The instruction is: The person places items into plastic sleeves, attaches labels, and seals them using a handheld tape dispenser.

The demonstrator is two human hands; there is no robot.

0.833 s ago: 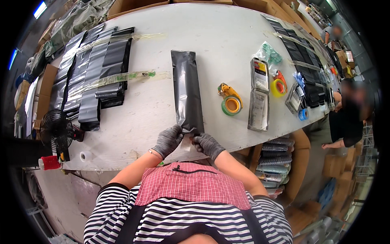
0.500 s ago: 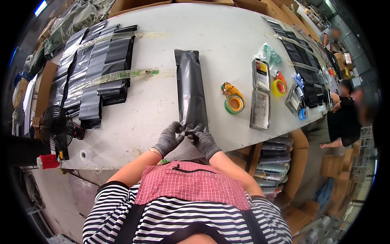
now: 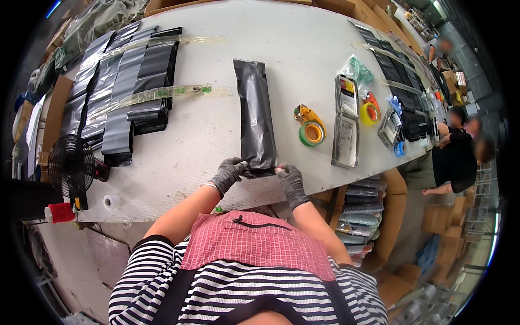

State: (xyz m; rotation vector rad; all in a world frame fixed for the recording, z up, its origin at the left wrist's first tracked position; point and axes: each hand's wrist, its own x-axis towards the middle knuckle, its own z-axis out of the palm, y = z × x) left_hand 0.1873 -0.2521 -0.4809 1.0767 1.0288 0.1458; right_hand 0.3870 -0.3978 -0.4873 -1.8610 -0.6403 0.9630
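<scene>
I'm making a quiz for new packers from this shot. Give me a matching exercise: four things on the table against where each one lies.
Things:
1. black pouch
2. green tape dispenser
3. small black fan
4. blue tape roll

Places:
A. table's left edge
B. far right, near the table edge
C. just right of the pouch
D. near end under both gloved hands

Pairs: 1-D, 2-C, 3-A, 4-B

On the table (image 3: 206,135), the pouch (image 3: 255,116) lies between flat bags (image 3: 122,86) left and tape dispenser (image 3: 310,129) right.

Glossy black plastic pouch (image 3: 255,116); seemingly knitted gloves (image 3: 291,182).
</scene>
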